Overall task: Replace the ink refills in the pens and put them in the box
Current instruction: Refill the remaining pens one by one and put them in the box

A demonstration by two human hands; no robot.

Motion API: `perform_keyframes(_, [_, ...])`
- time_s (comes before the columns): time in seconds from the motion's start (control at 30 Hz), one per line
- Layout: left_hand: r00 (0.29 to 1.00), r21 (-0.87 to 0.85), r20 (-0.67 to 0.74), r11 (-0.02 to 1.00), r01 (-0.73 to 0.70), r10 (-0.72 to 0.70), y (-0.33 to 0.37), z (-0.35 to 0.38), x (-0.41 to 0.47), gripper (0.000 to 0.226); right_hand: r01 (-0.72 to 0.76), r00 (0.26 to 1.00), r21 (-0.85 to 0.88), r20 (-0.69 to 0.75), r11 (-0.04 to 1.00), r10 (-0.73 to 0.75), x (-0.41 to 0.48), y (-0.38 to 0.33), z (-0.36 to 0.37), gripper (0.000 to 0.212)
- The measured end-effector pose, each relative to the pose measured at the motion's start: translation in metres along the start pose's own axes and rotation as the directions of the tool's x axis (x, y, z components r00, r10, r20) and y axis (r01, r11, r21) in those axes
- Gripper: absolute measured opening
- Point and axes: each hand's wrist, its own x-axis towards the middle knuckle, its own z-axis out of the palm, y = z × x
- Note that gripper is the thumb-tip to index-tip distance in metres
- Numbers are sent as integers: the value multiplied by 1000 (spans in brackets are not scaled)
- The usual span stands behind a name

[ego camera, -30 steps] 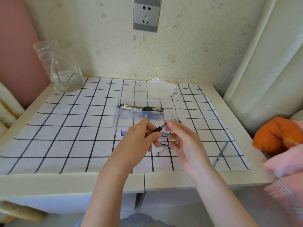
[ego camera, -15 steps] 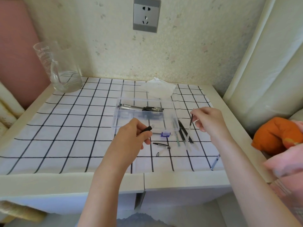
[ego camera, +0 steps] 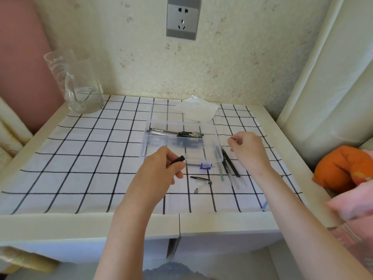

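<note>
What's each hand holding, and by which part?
Left hand holds a pen barrel by its rear; black grip end sticks out. Right hand: fingers curled, contents cannot be told.

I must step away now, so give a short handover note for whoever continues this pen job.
Left hand grips a black-gripped pen barrel in front of the clear box. Right hand, fingers curled, hovers over loose refills right of the box; whether it holds one is unclear.
Done: several pens lie in the box.
Left: fit a refill into the held barrel, close it, probably with the loose parts on the cloth, box it.
</note>
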Motion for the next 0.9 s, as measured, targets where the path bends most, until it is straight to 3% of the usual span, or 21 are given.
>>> perform_keyframes(0.1, [1000, -12, -9, 1000, 3, -3, 1, -1, 0, 6, 151, 988, 41, 29, 988, -152, 0, -14, -2, 14])
perform_keyframes(0.2, [1000, -11, -15, 1000, 0, -1, 1, 0, 0, 6, 267, 915, 69, 294, 961, -275, -2, -40, -1, 12])
perform_keyframes(0.3, [1000, -2, -15, 1000, -2, 2, 1, 1, 1, 6, 303, 786, -61, 581, 951, -213, 1, -59, 19, 32])
perform_keyframes(0.37, [1000, 14, -3, 1000, -6, 6, 0, 2, 0, 7, 318, 738, -169, 662, 933, -131, 3, -66, 31, 45])
perform_keyframes(0.63, [1000, 36, 13, 999, -9, 9, -2, 3, 2, 7, 296, 665, -222, 746, 929, -34, 1, -68, 44, 61])
perform_keyframes(0.9, [1000, 47, 17, 999, -11, 10, -2, 4, 3, 7, 321, 652, -82, 741, 944, -157, 9, -65, 27, 45])
